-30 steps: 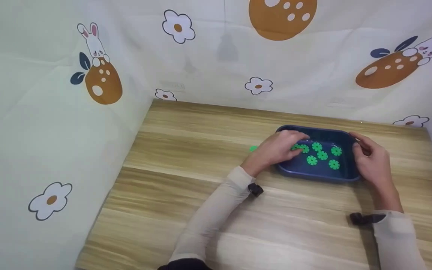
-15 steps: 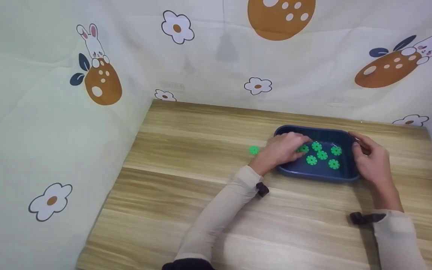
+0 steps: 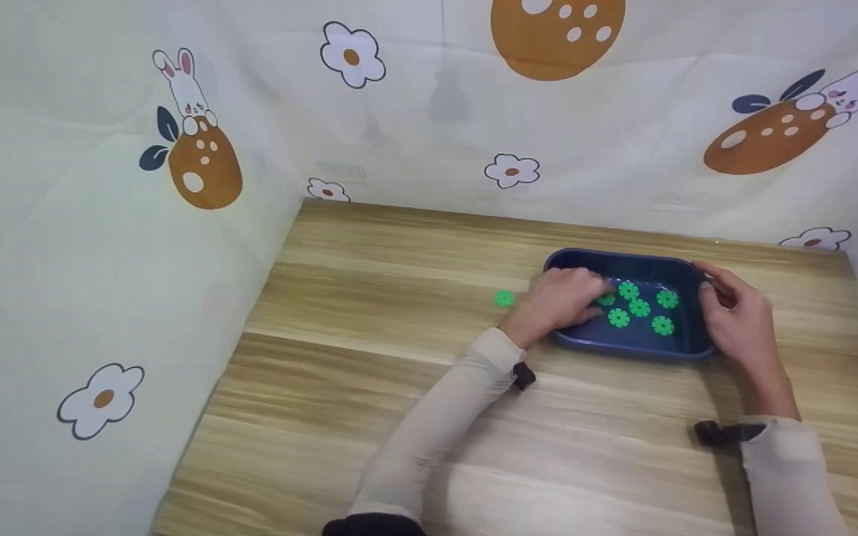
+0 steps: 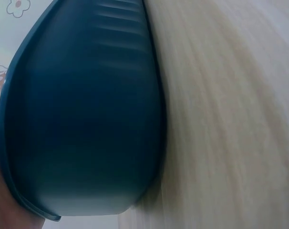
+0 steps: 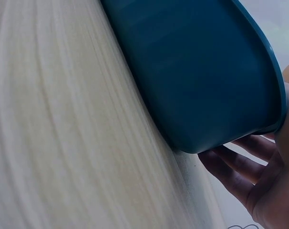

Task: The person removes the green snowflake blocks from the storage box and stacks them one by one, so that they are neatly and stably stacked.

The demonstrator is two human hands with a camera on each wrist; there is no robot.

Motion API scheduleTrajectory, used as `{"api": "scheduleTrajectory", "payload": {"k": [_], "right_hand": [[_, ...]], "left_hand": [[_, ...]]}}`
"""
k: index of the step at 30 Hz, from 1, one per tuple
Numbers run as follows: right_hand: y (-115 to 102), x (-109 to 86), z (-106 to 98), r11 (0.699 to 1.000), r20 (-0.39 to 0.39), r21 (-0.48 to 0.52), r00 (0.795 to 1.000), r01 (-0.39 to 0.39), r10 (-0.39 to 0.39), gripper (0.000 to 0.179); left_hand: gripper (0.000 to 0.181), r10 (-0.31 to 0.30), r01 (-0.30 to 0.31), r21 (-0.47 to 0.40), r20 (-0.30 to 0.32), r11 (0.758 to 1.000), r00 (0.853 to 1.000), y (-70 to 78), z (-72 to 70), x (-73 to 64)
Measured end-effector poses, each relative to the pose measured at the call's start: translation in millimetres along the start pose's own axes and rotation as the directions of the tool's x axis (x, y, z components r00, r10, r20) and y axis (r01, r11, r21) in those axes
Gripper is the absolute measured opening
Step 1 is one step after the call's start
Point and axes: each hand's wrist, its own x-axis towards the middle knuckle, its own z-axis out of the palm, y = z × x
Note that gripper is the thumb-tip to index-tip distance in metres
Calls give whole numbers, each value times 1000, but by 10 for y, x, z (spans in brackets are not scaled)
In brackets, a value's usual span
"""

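Note:
A dark blue plastic tray sits on the table, with several green flower-shaped discs lying flat in it. My left hand reaches over the tray's left rim; its bent fingers are down among the leftmost discs, thumb and forefinger apart. A fingertip is at one disc, partly covering it. What lies under the palm is hidden. My right hand grips the tray's right end, thumb at the rim and fingers along the outside. The right wrist view shows those fingers against the tray's outer wall.
One more green disc lies on the wooden table just left of the tray. A patterned cloth hangs behind the table, and another stretch of it runs along the left side.
My left hand has shifted slightly right and deeper into the tray, uncovering the loose disc on the table and covering a leftmost disc inside. My right hand stays on the tray.

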Motion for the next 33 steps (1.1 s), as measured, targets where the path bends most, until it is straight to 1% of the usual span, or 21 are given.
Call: {"api": "scheduleTrajectory", "payload": {"k": [3, 6, 11, 15, 19, 24, 29, 33], "right_hand": [[0, 2, 6, 1000, -4, 0, 1000, 0, 0, 38], [4, 3, 6, 1000, -4, -5, 1000, -2, 2, 38], [4, 1, 1, 1000, 7, -14, 1000, -6, 6, 38], [-1, 1, -5, 1000, 15, -15, 1000, -8, 9, 38], [2, 7, -9, 1000, 18, -17, 1000, -7, 7, 38], [13, 13, -4, 1000, 8, -12, 1000, 1, -1, 38], [18, 15, 7, 1000, 2, 5, 1000, 12, -12, 38], [14, 19, 3, 1000, -3, 13, 1000, 7, -7, 37]], "left_hand": [[33, 7, -7, -4, -10, 1000, 1000, -6, 11, 2], [34, 24, -24, 8, -13, 1000, 1000, -9, 24, 10], [39, 46, -47, 45, 13, 998, 999, 0, 27, 19], [40, 39, -42, 73, 39, 996, 998, 10, 16, 22], [41, 24, -28, 101, 48, 994, 999, 18, 9, 28], [39, 10, -14, 108, 41, 994, 999, 22, 13, 24], [39, 11, -11, 119, 5, 993, 1000, 14, 31, -5], [36, 5, -4, 79, -11, 997, 1000, 7, 24, -12]]}}
